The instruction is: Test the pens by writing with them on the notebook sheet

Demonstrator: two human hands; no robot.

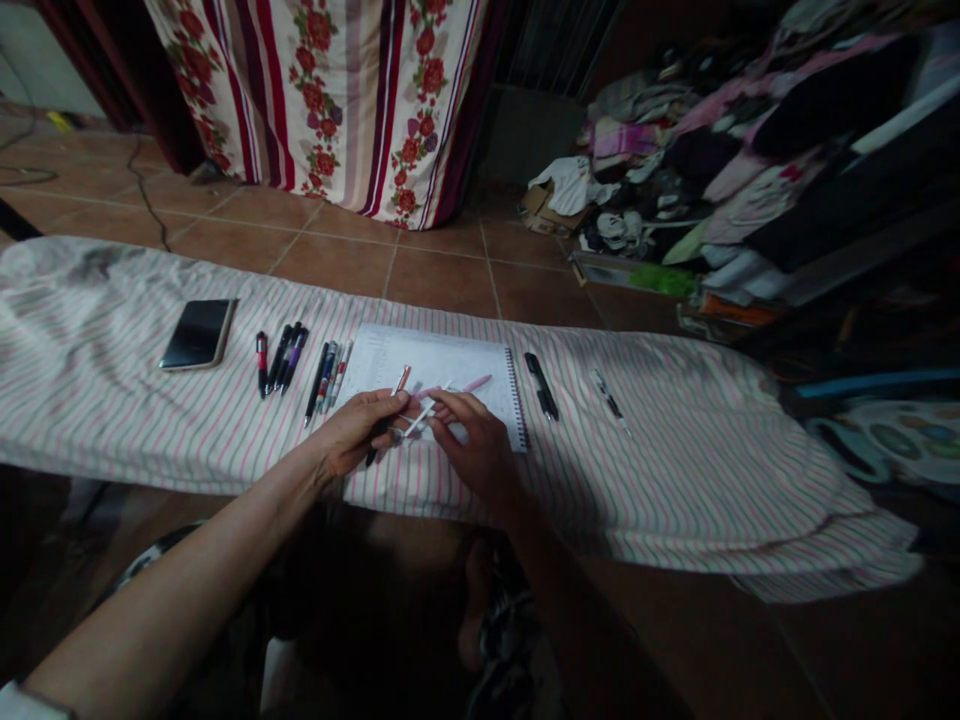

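Note:
My left hand (361, 432) and my right hand (474, 443) meet over the near edge of a white spiral notebook (442, 368) on a striped cloth (112, 400). Both are closed on a small bundle of pens (420, 408), among them an orange one, a white one and a pink one, whose tips fan out over the page. A dark pen hangs below my left fingers.
Left of the notebook lie two groups of pens (279, 358) (327, 378) and a phone (196, 334). A black marker (541, 386) and a thin pen (609, 398) lie to the right. Tiled floor, a floral curtain (337, 90) and heaped clothes (720, 150) are beyond.

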